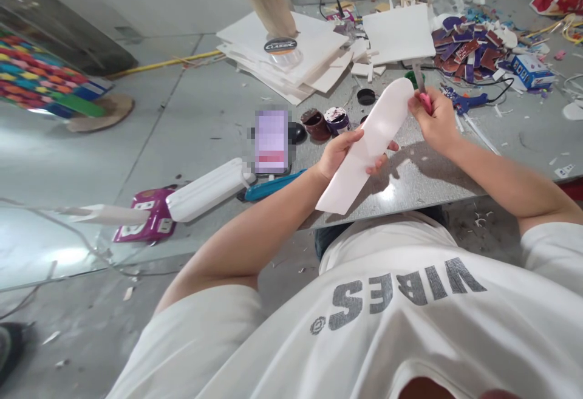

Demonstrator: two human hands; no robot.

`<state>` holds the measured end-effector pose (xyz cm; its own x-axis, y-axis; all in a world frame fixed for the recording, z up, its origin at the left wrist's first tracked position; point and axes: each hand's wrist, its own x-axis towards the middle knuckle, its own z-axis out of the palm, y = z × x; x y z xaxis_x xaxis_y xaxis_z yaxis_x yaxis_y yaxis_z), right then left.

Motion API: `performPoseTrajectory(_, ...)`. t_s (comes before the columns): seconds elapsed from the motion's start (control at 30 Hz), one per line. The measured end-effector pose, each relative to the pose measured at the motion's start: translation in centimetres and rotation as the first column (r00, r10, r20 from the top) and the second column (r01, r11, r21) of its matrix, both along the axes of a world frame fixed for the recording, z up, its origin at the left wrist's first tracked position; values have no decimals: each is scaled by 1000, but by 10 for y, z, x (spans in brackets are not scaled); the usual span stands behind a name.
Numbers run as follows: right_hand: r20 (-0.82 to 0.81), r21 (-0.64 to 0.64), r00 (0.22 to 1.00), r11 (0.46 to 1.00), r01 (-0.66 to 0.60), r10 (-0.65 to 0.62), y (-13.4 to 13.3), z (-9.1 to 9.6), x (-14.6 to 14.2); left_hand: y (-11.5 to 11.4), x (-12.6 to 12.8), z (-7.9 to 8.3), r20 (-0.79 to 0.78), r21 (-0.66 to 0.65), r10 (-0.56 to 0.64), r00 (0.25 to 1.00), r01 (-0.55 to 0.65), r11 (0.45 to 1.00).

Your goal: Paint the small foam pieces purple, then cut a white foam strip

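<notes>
A long white strip, flat like foam board (371,144), with a rounded upper end, is held tilted above the table's front edge. My left hand (344,151) is closed around its middle, thumb on the front face and fingertips showing at the right edge. In my right hand (435,119) is a pink-handled craft knife (424,98), its blade pointing up, close beside the strip's rounded end. Whether the blade touches the strip I cannot tell. Open paint jars, one brown (315,126) and one purple (337,121), stand just behind my left hand.
White boards (314,40) lie stacked at the back, with a bottle-like object (268,4) on top. Purple and brown scraps (469,47) are heaped at back right, near a blue glue gun (467,100). A phone (272,141) and a white power strip (209,189) lie on the left.
</notes>
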<state>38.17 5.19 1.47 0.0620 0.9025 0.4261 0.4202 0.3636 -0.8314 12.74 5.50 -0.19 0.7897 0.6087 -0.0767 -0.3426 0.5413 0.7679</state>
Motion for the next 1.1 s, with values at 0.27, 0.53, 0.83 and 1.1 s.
performPoseTrajectory(0.27,29,7,977,978,-210,209,-17,-11,-7,-1,1,4,10,117,100,995,-101,988)
performPoseTrajectory(0.53,139,-46,942,952,-303,306,-31,-4,-14,-3,4,-1,24,94,176,984,-178,980)
performPoseTrajectory(0.83,66,-87,958,958,-274,280,-33,-7,-21,-9,8,1,45,98,210,977,-214,972)
performPoseTrajectory(1.1,47,-64,957,957,-283,286,-34,-7,-22,-14,10,8,40,121,213,976,-217,969)
